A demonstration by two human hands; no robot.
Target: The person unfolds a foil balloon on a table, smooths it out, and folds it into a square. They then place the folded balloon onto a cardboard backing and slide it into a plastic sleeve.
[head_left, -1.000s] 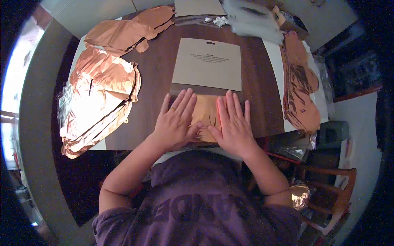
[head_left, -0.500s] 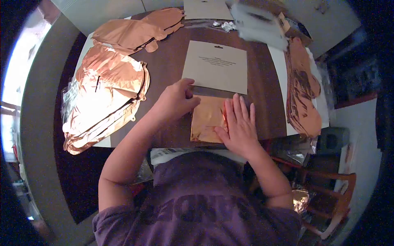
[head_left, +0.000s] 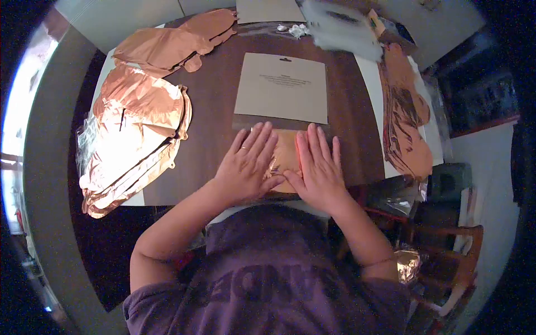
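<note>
A folded copper-coloured foil balloon point(head_left: 287, 146) lies flat on the dark table near its front edge. My left hand point(head_left: 249, 162) rests palm down over its left part, fingers stretched out and a ring on one of them. On the right part lies my right hand point(head_left: 319, 162), also flat with its fingers extended. The two thumbs nearly meet over the foil's lower part. Both hands hide the sides of the foil. Just beyond the fingertips is a pale card point(head_left: 282, 86) with a hanging slot at its top and small printed lines.
Flat foil balloons point(head_left: 139, 123) are piled at the left, with more foil pieces point(head_left: 173, 47) behind them. Another foil stack point(head_left: 403, 111) lies along the right edge. Clear plastic bags point(head_left: 343, 30) and small white bits point(head_left: 298, 30) are at the back. A wooden chair point(head_left: 466, 251) stands at the right.
My left hand has opened from a curled shape near the foil's upper left corner and now lies flat on the foil. My right hand stays on its right side. The view has shifted slightly.
</note>
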